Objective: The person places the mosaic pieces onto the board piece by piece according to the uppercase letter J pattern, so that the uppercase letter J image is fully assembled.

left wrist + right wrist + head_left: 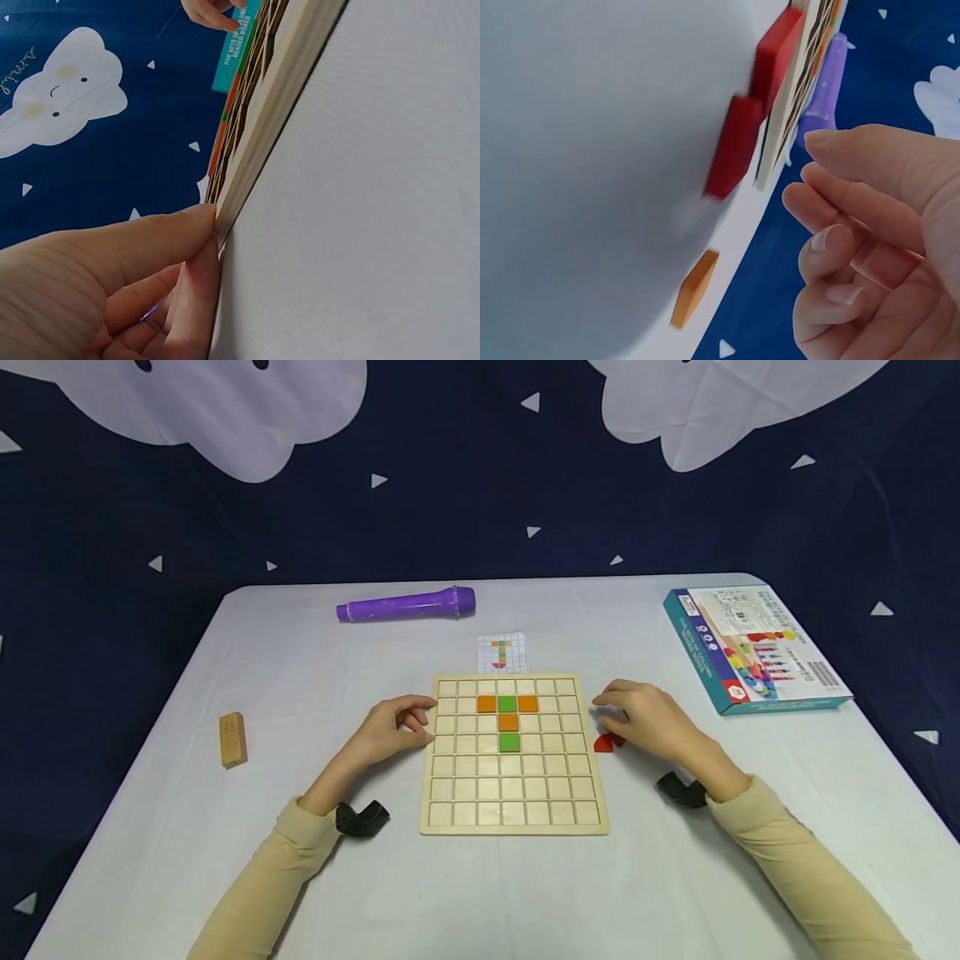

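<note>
A wooden grid board (pixel 465 789) lies flat on the table, with three orange tiles (pixel 507 722) and two green tiles (pixel 509 742) set in its upper cells. My left hand (pixel 392 724) touches the board's left edge with thumb and fingertips. To the right of the board, my right hand (pixel 651 718) hovers with loosely bent fingers and holds nothing. Below it lie two red pieces (pixel 735 146) near the board's edge. An orange piece (pixel 695 289) rests on the table farther off; the hand hides it in the head view.
A small card with a coloured pattern (pixel 516 653) lies just behind the board. Beyond it is a purple microphone-shaped object (pixel 405 607). A boxed set (pixel 757 647) sits at the back right, and a wooden block (pixel 232 740) lies at the left.
</note>
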`<state>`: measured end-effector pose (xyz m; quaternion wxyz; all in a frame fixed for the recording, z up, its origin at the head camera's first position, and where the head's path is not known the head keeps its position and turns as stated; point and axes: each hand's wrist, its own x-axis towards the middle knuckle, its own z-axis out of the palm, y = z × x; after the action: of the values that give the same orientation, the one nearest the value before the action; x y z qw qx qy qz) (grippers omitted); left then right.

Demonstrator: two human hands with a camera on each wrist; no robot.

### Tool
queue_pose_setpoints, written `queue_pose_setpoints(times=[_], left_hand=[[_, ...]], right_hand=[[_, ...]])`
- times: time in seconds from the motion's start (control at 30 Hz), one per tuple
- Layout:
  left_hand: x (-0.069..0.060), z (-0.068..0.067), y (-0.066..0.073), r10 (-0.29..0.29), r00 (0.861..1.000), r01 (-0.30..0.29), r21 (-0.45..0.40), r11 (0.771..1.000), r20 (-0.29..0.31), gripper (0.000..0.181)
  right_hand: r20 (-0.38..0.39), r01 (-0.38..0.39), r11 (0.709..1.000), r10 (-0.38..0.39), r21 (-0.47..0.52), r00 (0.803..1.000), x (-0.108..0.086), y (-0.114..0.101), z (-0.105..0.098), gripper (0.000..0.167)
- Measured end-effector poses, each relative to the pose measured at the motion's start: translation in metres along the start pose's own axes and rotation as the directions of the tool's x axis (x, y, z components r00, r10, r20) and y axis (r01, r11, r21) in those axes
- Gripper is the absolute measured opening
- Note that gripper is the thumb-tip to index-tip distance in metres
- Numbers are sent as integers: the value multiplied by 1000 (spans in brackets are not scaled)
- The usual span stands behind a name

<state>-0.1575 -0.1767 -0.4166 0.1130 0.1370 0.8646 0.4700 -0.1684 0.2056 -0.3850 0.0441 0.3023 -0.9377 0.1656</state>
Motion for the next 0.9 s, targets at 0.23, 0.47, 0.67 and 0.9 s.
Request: queue_pose_setpoints(times=[0.23,0.47,0.67,0.9], left_hand=[[0,-1,0,1,1000,-1,-3,1000,2,52],[0,0,0,-1,1000,1,-7,1000,1,52],[0,0,-2,-8,1000,8,-10,1000,5,52],[0,1,-3,-5,1000,5,-10,1000,4,52]], right_hand=[[-37,-27,999,27,-24,999,-6,16,-6,20],[-18,-68,997,67,-41,998,-6,25,-9,23],[1,-115,992,115,-47,993,-6,30,-11,22],[33,-184,981,186,-54,982,-7,34,-12,22]])
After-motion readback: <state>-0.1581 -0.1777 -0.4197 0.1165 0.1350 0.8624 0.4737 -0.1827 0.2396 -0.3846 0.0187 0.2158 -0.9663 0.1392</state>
